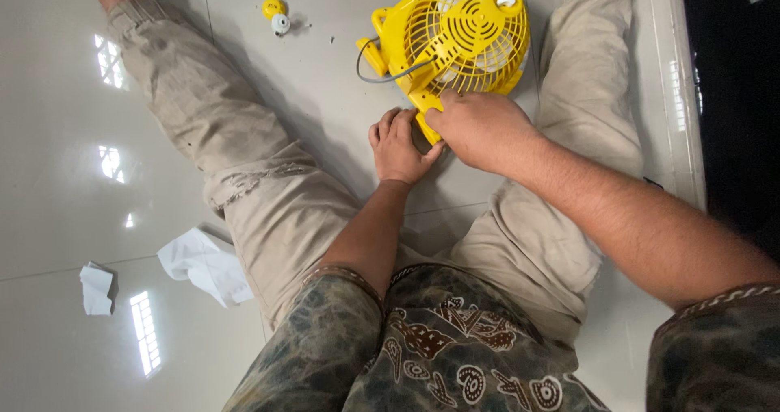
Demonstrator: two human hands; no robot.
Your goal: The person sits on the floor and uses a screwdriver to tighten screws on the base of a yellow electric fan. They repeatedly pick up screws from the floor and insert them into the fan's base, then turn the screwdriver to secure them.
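- Position: the person sits on a glossy light tiled floor (57,136), legs in beige trousers (244,184) spread apart, with the work lying between them.
- Item under handling: a small yellow electric fan (455,38) with a round grille guard rests on the floor between the legs, near the right knee. White blades show through the grille. The grille faces up and towards the camera, tilted.
- A grey cable (382,75) loops along the fan's left side, past a yellow part that juts out at that side.
- Left hand (398,148): resting on the floor at the fan's lower edge, fingers curled, thumb and fingertips touching the yellow base piece. Whether it fully grips the piece cannot be told; contact is confirmed.
- Right hand (479,127): clenched over the lower edge of the fan base, knuckles up, covering the part it holds. The two hands touch one another at the base.
- Loose parts: a small yellow cap (273,7) and a small white round piece (280,24) lie just beside each other on the floor, well apart from the fan, near the left leg.
- Other items: two crumpled white paper pieces on the floor left of the left leg, a larger one (203,264) against the thigh and a smaller one (97,288) further out.
- Clothing: patterned dark shirt (455,355) with short sleeves.
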